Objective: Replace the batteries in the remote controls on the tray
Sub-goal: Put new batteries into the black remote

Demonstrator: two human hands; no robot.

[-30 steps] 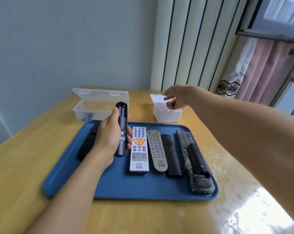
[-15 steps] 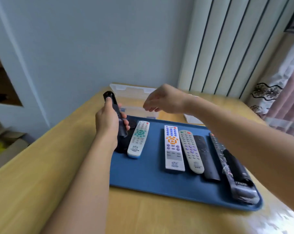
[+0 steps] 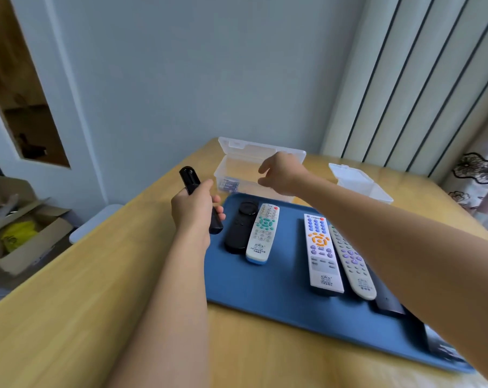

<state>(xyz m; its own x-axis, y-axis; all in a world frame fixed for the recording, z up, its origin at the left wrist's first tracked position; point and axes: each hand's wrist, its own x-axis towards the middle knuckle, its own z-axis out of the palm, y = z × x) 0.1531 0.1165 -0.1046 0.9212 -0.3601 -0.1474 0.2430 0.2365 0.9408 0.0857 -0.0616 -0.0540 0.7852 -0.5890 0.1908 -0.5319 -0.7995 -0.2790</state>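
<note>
**Now: one remote in hand, one hand over the battery box**

Head view, entry 1 — risks. I judge the likeliest slip to be in my left hand (image 3: 194,210): it holds the slim black stick-shaped remote (image 3: 200,201) tilted, top end leaning away over the bare wooden table (image 3: 69,289), beyond the left edge of the blue rectangular plastic tray (image 3: 265,287). If that grip loosens while I attend to the other hand, the remote drops to the wood. Second risk: my right forearm crosses above the row of remotes; a low sweep could knock the white remote with orange buttons (image 3: 321,253) or the grey-white remote with purple buttons (image 3: 350,264) out of line. Third: I cannot tell from here whether the held remote's compartment is open, so a battery might be offered the wrong way round.

Head view, entry 2 — hand poses. Left hand: fingers wrapped round the remote's lower half, thumb along its side. Right hand (image 3: 282,175): hangs over the clear plastic box with a hinged lid (image 3: 254,169), fingers curled loosely downward, apparently holding nothing, though its underside is hidden. The hands are apart. Small blue-wrapped batteries (image 3: 229,186) lie in the box's left corner.

Head view, entry 3 — remaining stock. On the tray: a black remote with a round pad (image 3: 241,228), a white remote with teal buttons (image 3: 262,233). A second small clear plastic box (image 3: 357,180) stands well to the right.
</note>
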